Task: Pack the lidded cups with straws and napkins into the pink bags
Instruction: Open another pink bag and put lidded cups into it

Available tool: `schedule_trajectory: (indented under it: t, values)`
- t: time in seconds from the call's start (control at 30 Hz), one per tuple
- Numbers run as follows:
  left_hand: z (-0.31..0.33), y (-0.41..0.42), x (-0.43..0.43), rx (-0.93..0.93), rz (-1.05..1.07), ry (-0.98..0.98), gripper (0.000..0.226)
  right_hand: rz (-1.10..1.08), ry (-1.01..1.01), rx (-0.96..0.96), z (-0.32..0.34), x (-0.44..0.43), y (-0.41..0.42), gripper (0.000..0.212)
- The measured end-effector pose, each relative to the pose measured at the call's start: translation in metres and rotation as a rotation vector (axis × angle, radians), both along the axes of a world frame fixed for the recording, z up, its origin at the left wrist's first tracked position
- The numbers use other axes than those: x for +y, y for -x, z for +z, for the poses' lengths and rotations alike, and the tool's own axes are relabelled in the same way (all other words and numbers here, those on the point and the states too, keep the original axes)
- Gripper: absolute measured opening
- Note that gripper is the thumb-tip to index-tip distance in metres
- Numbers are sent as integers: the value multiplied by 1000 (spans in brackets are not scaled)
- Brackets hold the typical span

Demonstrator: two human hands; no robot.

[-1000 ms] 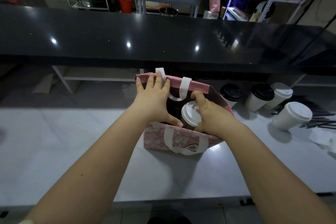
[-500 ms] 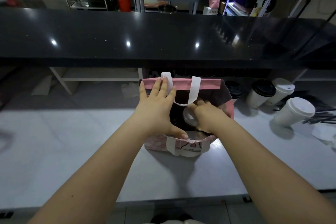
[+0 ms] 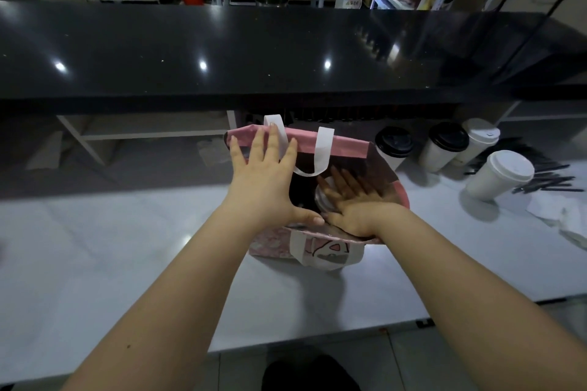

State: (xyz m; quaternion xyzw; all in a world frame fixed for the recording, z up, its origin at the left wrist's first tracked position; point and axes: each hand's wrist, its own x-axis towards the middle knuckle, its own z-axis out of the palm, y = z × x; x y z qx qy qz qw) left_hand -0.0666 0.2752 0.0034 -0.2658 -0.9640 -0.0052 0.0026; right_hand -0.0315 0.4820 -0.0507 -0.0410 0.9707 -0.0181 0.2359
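Fingers (image 3: 259,149) of my left hand (image 3: 263,190) lay straight and spread, their tips pressing the far rim of the pink bag (image 3: 349,147) and the thumb reaching back to its near rim, gripping nothing. I judged that span was there to hold the soft mouth wide while the other hand worked inside. My right hand (image 3: 352,205) was down in the bag, its fingers (image 3: 344,179) also straight, lying flat over the white lid of the cup (image 3: 321,198) rather than wrapped round it, probably to seat the cup and steady it upright. The bag stood on the white counter (image 3: 127,247), near the front edge, where both arms could reach it.

Four more lidded cups waited well to the right: two with black lids (image 3: 394,144) (image 3: 448,140) and two with white lids (image 3: 481,133) (image 3: 508,167). Dark straws (image 3: 546,174) and pale napkins (image 3: 562,216) lay just beyond them, so I took the packing to be at an early stage.

Much was hidden from me. Only a sliver of the lid showed; the cup's body sat below my hand and the bag wall, so I could not tell whether it stood flat, nor whether any straw or napkin was already inside. The bag's interior was in deep shadow, and the napkins ran off the right edge
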Motion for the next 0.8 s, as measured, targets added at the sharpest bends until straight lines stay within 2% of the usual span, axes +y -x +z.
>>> schedule_trajectory:
  t: [0.13, 0.2, 0.27, 0.37, 0.43, 0.53, 0.63, 0.8]
  values:
    - [4, -6, 0, 2, -23, -20, 131, -27, 29, -7, 24, -4, 6, 78]
    - [10, -8, 0, 16, -29, -41, 125, -65, 96, 63, 47, -7, 12, 75]
    - [19, -11, 0, 26, -29, -83, 117, -62, 139, 171, 74, -10, 13, 63]
    - [35, -17, 2, 17, -9, -155, 111, -25, 147, 269, 111, -12, -1, 32]
    - [45, -26, 9, 44, 3, -183, 96, -11, 127, 340, 127, -11, -19, 20]
    - [54, -45, 28, 127, 7, -172, 63, -53, 153, 460, 137, 0, -52, 19]
    - [58, -79, 66, 146, -5, -229, 45, -125, 235, 551, 136, 35, -104, 23]
    - [39, -162, 160, 169, -92, -340, 42, -249, 315, 667, 111, 122, -215, 28]
